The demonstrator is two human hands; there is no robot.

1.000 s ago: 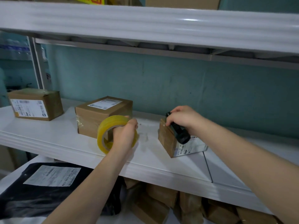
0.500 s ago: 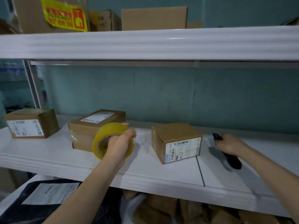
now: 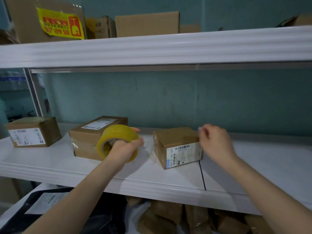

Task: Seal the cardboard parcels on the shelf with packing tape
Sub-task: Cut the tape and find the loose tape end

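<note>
Parcel awaiting tape: left grip clasps roll, right grip blurred at its top edge, hold unclear; next, free the tape end.

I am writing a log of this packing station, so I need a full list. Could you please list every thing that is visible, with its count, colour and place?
tape roll: one, yellow, held in front of the middle parcel
parcels: three, brown, on the middle shelf: left parcel, middle parcel, right parcel
middle shelf: one, white
upper shelf: one, white
cardboard boxes: at least three, brown, on the upper shelf
sticker: one, yellow and red, on the leftmost upper box
bag: one, black with a white label, below the middle shelf, left
lower packages: several, brown, below the middle shelf
left hand: grips the tape roll
right hand: at the right parcel's top right edge; blurred, grip unclear
</note>
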